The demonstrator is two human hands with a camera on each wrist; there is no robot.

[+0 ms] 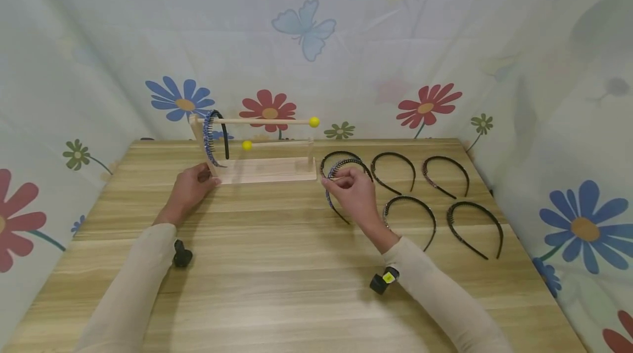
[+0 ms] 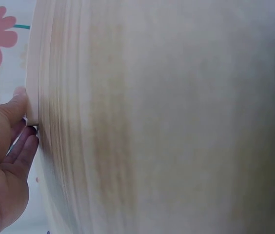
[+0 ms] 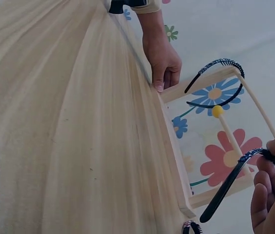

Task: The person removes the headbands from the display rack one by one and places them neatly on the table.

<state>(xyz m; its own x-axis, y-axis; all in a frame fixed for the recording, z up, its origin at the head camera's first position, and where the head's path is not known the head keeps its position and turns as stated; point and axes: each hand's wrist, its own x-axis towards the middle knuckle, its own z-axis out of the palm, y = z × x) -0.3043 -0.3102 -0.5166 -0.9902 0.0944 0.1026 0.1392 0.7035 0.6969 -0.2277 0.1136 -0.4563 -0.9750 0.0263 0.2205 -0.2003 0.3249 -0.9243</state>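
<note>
A pale wooden display stand (image 1: 267,170) has two horizontal rods tipped with yellow balls. My left hand (image 1: 190,187) grips the left end of its base, thumb and fingers at the corner in the left wrist view. From the taller rod (image 1: 267,121), near its left post, hangs a black headband with blue glittery trim (image 1: 209,141). My right hand (image 1: 355,191) pinches another headband (image 3: 224,187), black with blue sparkly decoration and inner teeth, to the right of the stand. One of its ends points down toward the table. The shorter rod (image 1: 279,143) carries no headband.
Several dark headbands lie on the wooden table (image 1: 277,287) at the right: one (image 1: 341,152) behind my right hand, two farther right (image 1: 393,153) (image 1: 445,158), and two nearer (image 1: 410,197) (image 1: 477,204). A flower-printed curtain (image 1: 356,67) surrounds the table.
</note>
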